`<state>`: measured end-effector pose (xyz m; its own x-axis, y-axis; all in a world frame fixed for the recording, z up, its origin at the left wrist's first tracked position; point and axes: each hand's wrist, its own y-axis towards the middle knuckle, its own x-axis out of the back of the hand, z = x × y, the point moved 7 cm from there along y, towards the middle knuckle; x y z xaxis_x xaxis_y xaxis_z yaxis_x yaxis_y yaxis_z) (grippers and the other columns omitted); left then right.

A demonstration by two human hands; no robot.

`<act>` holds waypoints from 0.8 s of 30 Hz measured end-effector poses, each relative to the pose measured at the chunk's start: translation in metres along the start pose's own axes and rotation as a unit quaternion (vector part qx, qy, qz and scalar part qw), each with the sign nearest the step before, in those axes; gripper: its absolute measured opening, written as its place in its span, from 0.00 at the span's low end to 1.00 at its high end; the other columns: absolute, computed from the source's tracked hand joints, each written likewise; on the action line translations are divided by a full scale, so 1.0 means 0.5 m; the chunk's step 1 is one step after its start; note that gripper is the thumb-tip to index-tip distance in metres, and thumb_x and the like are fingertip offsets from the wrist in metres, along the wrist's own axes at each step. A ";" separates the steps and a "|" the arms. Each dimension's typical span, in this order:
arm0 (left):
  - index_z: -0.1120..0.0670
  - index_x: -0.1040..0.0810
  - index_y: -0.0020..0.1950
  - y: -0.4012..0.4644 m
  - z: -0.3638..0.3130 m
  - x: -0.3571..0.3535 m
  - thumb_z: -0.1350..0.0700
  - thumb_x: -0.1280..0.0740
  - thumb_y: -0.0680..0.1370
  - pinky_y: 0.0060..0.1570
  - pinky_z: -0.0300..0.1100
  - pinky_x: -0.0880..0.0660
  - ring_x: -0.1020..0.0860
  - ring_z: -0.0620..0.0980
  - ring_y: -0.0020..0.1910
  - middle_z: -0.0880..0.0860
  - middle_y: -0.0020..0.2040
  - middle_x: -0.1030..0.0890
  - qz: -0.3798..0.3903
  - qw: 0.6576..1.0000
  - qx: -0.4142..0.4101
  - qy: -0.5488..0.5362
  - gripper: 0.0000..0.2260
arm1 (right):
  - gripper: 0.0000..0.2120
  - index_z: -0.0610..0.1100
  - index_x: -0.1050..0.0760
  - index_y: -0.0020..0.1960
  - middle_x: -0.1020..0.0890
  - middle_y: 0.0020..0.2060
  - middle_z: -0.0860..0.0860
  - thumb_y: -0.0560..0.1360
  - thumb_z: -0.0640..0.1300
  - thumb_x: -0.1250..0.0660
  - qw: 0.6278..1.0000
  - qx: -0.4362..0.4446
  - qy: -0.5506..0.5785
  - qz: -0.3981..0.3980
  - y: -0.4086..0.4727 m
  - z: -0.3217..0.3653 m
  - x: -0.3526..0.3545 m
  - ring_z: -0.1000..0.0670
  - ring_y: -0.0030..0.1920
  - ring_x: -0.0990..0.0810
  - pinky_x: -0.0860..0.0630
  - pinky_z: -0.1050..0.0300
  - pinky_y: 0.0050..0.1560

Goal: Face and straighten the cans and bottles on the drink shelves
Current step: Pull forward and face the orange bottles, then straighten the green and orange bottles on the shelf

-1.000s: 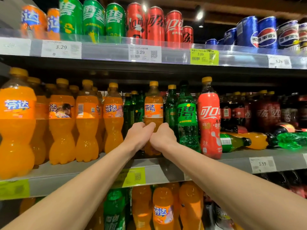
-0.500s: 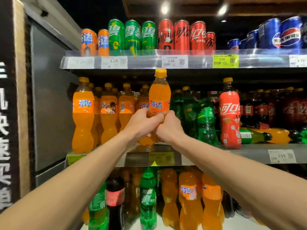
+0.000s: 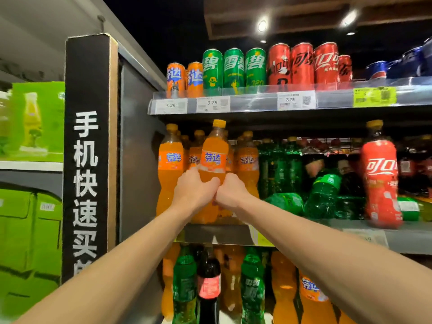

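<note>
A: Far left?
B: Green cartons (image 3: 32,122), then a black sign (image 3: 86,160) with white characters.

A: Top shelf (image 3: 252,105), counts?
B: Two orange cans (image 3: 175,77), three green cans (image 3: 233,67), four red cans (image 3: 302,63), blue cans (image 3: 378,69) at the right edge, too cut off to count.

A: Hands?
B: Left hand (image 3: 192,190) and right hand (image 3: 230,191) both grasp one orange bottle (image 3: 214,160) low on its body, knuckles touching. Bottle upright, label facing out, at the middle shelf's (image 3: 217,233) front edge.

A: Neighbours?
B: One orange bottle left (image 3: 170,160), at least two more beside and behind; rows blur. Right: green bottles (image 3: 325,195), some tipped over. One red bottle (image 3: 381,181) upright near the edge.

A: Below?
B: Mixed green, dark and orange bottles, partly hidden by forearms.
</note>
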<state>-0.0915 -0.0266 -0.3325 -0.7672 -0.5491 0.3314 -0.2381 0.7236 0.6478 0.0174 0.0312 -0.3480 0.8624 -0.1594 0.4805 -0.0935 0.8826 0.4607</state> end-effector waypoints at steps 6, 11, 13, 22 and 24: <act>0.54 0.36 0.75 0.018 0.023 -0.002 0.48 0.33 0.80 0.63 0.53 0.24 0.26 0.56 0.66 0.55 0.70 0.29 -0.041 0.996 0.027 0.079 0.26 | 0.11 0.46 0.28 0.62 0.20 0.54 0.48 0.82 0.47 0.34 0.998 0.003 0.063 0.015 0.014 -0.016 -0.034 0.48 0.49 0.19 0.17 0.53 0.48; 0.54 0.38 0.73 0.019 0.033 0.005 0.51 0.31 0.80 0.59 0.51 0.22 0.25 0.58 0.65 0.56 0.70 0.30 -0.074 0.993 0.030 0.092 0.26 | 0.17 0.47 0.29 0.68 0.19 0.58 0.48 0.82 0.50 0.35 0.996 0.037 0.072 0.037 0.025 -0.020 -0.056 0.48 0.51 0.18 0.17 0.56 0.45; 0.56 0.39 0.72 0.013 0.033 0.010 0.52 0.31 0.79 0.58 0.52 0.21 0.24 0.58 0.64 0.57 0.69 0.30 -0.093 0.989 0.025 0.109 0.26 | 0.21 0.48 0.31 0.73 0.20 0.61 0.48 0.81 0.51 0.34 0.996 0.044 0.068 0.042 0.030 -0.022 -0.065 0.46 0.57 0.18 0.16 0.51 0.51; 0.54 0.35 0.65 -0.005 0.006 0.005 0.55 0.31 0.79 0.49 0.50 0.21 0.21 0.55 0.55 0.54 0.59 0.24 -0.146 0.981 -0.021 0.123 0.19 | 0.14 0.44 0.25 0.67 0.17 0.56 0.47 0.84 0.47 0.38 0.990 0.074 0.064 0.104 0.019 -0.019 -0.051 0.47 0.53 0.17 0.17 0.56 0.47; 0.52 0.32 0.60 -0.007 -0.016 -0.015 0.54 0.32 0.79 0.44 0.44 0.23 0.21 0.51 0.51 0.52 0.54 0.23 -0.134 0.985 -0.040 0.104 0.13 | 0.11 0.44 0.23 0.63 0.16 0.52 0.47 0.83 0.46 0.37 0.991 0.086 0.056 0.087 0.010 -0.021 -0.017 0.48 0.50 0.17 0.17 0.56 0.45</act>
<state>-0.0801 -0.0283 -0.3318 -0.5434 -0.7951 0.2692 -0.3613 0.5110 0.7799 0.0147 0.0417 -0.3579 0.8747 0.0479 0.4823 -0.3213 0.8022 0.5032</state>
